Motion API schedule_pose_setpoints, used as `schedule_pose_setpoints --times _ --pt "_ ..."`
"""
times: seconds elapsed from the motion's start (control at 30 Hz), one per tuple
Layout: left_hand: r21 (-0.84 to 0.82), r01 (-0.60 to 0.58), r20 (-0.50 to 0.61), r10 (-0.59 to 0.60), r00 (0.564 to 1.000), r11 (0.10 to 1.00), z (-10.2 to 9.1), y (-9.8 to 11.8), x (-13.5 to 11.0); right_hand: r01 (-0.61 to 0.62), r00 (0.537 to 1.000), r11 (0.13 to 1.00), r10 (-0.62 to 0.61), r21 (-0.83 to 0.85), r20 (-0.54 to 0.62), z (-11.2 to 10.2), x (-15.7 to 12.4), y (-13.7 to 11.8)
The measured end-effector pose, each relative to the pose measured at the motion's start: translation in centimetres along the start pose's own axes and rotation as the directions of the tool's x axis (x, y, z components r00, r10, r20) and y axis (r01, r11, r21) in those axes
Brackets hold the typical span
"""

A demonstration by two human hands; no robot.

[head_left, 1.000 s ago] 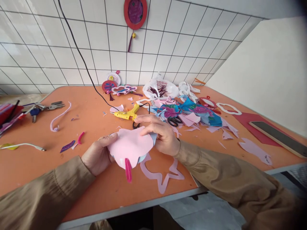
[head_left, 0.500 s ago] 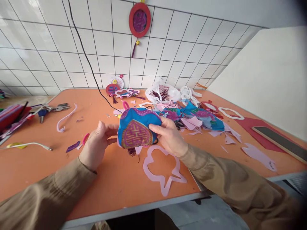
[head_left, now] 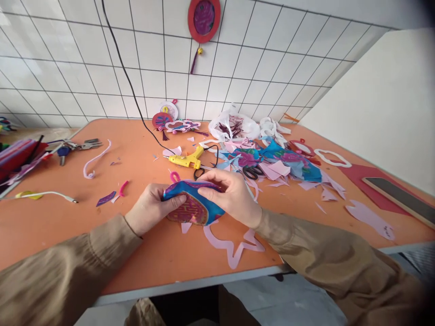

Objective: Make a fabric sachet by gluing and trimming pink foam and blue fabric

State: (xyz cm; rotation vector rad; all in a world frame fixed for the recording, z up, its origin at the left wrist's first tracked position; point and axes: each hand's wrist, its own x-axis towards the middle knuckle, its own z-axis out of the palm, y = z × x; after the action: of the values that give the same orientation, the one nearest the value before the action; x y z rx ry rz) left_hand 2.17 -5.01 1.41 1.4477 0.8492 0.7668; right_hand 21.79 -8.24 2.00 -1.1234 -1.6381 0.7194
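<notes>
A round blue fabric ornament [head_left: 195, 203] with a gold and magenta emblem and a pink loop lies low over the orange table [head_left: 50, 226], held between both hands. My left hand [head_left: 151, 213] pinches its left edge, thumb on top. My right hand [head_left: 229, 194] grips its top and right edge with curled fingers. A pale pink paper cut-out frame [head_left: 234, 246] lies on the table just beneath and to the right of the ornament.
A yellow glue gun [head_left: 185, 160] and black scissors [head_left: 253, 172] lie behind the hands. Fabric and paper scraps [head_left: 282, 163] pile up at the right. Keys [head_left: 76, 146], a white cable [head_left: 44, 194] and a pink pipe cleaner [head_left: 95, 160] lie left. The table's front edge is near.
The ornament was flipped from its pink backing to its blue patterned face, lifted upright, and has now come down towards the table, still held in both hands.
</notes>
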Motion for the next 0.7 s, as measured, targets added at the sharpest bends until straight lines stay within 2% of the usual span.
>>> schedule_pose_setpoints --times 0.13,0.2,0.27,0.37,0.43,0.47,0.53,0.63,0.7 --pt "0.057 -0.016 -0.003 0.016 1.0 0.998 0.27 -0.2 -0.17 0.163 0.986 0.971 -0.167 -0.175 -0.009 0.17 -0.35 0.28" --pt "0.056 -0.013 -0.003 0.013 1.0 0.998 0.31 -0.29 -0.18 0.274 0.958 0.927 -0.288 -0.256 -0.016 0.11 -0.56 0.3" --pt "0.036 -0.006 -0.005 0.006 1.0 0.999 0.27 -0.29 -0.16 0.394 0.905 0.864 -0.424 -0.315 -0.03 -0.03 -0.66 0.35" --pt "0.006 0.015 0.007 -0.015 1.0 1.0 0.13 -0.15 -0.12 0.572 0.784 0.734 -0.621 -0.366 -0.02 -0.26 -0.6 0.6" --pt "-0.006 0.031 0.027 -0.031 0.999 0.999 0.07 -0.06 -0.1 0.652 0.707 0.65 -0.707 -0.391 0.004 -0.35 -0.51 0.76" --pt "-0.01 0.034 0.037 -0.033 0.999 0.999 0.06 -0.04 -0.11 0.672 0.685 0.626 -0.728 -0.396 0.011 -0.37 -0.47 0.8" --pt "-0.011 0.025 0.049 -0.025 0.998 1.0 0.06 -0.05 -0.14 0.667 0.69 0.633 -0.724 -0.392 0.006 -0.38 -0.46 0.76" --pt "0.022 0.003 0.063 -0.004 0.998 1.0 0.09 -0.16 -0.28 0.602 0.759 0.707 -0.651 -0.371 -0.008 -0.41 -0.52 0.53" --pt "0.039 -0.007 0.083 0.004 0.997 0.999 0.12 -0.21 -0.38 0.588 0.776 0.719 -0.631 -0.371 0.006 -0.45 -0.56 0.42"
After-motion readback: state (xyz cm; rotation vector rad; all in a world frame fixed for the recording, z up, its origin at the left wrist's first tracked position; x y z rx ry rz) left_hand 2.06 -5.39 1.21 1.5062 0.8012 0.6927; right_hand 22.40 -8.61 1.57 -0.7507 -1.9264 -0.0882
